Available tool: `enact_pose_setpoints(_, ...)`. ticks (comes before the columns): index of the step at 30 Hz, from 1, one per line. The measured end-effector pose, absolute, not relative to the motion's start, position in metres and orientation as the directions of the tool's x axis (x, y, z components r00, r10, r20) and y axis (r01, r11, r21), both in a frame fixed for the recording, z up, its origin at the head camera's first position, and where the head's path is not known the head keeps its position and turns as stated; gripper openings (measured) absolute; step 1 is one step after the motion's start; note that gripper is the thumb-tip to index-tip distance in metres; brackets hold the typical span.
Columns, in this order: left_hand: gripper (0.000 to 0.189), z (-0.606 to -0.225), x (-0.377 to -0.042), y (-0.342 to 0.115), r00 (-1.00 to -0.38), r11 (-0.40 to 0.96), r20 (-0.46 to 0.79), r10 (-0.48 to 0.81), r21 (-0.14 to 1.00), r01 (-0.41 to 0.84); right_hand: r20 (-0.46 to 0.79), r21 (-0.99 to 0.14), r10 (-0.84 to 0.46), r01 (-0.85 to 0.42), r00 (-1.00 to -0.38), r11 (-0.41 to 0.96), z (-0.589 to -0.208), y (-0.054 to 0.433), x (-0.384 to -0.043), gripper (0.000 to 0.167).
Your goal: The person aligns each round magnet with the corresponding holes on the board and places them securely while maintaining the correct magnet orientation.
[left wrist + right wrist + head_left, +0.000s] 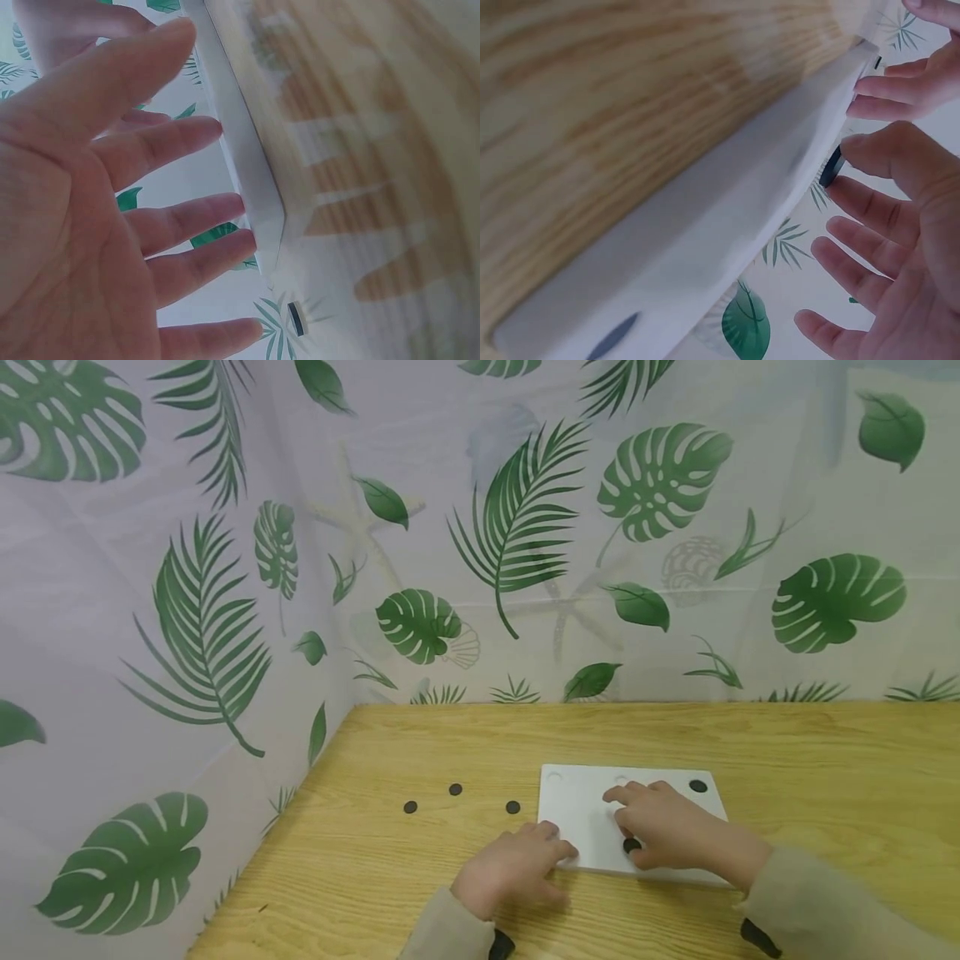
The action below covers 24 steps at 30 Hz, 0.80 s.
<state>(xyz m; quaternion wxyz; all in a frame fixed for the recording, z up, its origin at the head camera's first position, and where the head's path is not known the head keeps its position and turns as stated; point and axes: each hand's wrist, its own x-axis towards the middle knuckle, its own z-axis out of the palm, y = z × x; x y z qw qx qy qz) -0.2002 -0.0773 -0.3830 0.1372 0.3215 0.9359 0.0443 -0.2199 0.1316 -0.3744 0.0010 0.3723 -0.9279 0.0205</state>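
Between the thumb and index finger of my right hand (667, 827) is a small black disc (632, 845), pinched on edge in the right wrist view and held over the white board (588, 827). The other fingers of that hand spread loosely above the board. My left hand (517, 864) rests its fingertips at the board's left edge, fingers fairly straight and holding nothing. Another black disc (698, 786) sits at the board's far right corner. Shallow round recesses show along the far edge, one partly behind the right hand's fingers.
On the wooden table (360, 877), left of the board, lie three loose black discs, among them a nearer disc (513, 807), a far disc (455, 789) and a leftmost disc (410, 807). A leaf-printed cloth (450, 543) hangs behind and along the left side.
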Motion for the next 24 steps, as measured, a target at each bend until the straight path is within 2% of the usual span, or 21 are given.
enact_pose_setpoints(10,0.045,-0.386,-0.202,-0.077,-0.752,0.785,-0.226,0.619,0.159,0.599,-0.001,-0.074,-0.663,-0.661,-0.749,0.747,-0.384,0.131,-0.222,0.027)
enact_pose_setpoints(24,0.044,-0.385,-0.200,-0.076,-0.756,0.786,-0.218,0.617,0.135,0.603,-0.029,-0.109,-0.640,-0.634,-0.768,0.766,-0.385,0.128,-0.224,0.026)
